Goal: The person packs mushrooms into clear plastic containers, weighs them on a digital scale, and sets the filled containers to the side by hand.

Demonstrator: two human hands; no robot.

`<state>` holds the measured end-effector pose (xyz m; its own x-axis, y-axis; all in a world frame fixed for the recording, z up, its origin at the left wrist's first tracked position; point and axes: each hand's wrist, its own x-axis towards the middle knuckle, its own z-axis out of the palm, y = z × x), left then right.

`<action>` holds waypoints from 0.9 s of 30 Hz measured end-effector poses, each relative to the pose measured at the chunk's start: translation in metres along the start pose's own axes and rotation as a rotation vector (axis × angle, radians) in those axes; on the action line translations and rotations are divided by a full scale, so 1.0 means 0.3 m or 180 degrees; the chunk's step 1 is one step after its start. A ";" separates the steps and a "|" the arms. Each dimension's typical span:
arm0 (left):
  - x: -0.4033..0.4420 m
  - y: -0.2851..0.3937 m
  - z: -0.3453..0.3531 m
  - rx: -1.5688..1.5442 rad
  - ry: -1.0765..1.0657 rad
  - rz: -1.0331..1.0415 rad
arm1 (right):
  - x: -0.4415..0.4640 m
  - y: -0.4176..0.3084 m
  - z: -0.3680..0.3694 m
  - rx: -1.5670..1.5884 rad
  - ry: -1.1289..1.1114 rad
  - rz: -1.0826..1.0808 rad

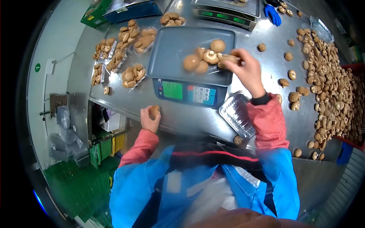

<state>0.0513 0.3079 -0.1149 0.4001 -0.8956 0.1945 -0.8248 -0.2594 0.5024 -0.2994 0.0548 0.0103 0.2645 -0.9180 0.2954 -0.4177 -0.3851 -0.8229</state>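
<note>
On the weighing scale point(163, 57) several brown mushrooms point(201, 66) are heaped in a clear plastic tray, partly hidden by mushrooms and hand. My right hand point(247, 70) is over the right side of this heap, its fingers closed around a mushroom point(230, 59). Lower left, at the steel table's front edge, my left hand point(149, 121) pinches another mushroom point(155, 110) between thumb and fingers. Below my right forearm lies a clear plastic tray point(236, 113) with no mushrooms in it. The scale's green display point(172, 90) faces me; its digits are too blurred to read.
Filled mushroom trays point(133, 75) stand left of the scale. A large mushroom pile point(327, 87) covers the table's right side, with loose mushrooms point(292, 75) before it. Behind are a second scale point(224, 17) and a blue glove point(272, 16). Green crates point(76, 186) sit at lower left.
</note>
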 end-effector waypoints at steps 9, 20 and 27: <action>-0.068 0.036 -0.004 0.0489 -0.0780 0.0515 | 0.035 0.087 0.056 -0.1561 0.1141 -0.0998; 0.094 0.160 -0.004 -0.0725 0.0169 -0.0069 | -0.317 0.844 -0.455 -0.2667 -0.0074 0.0922; 0.267 0.328 -0.002 -0.1714 0.0394 -0.0005 | -0.076 0.329 -0.239 -0.0021 0.0541 0.0700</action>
<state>0.0024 0.2110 -0.0494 0.4719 -0.8377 0.2748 -0.5164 -0.0100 0.8563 -0.4089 0.0310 -0.0431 0.0175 -0.9821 0.1877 -0.4548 -0.1750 -0.8732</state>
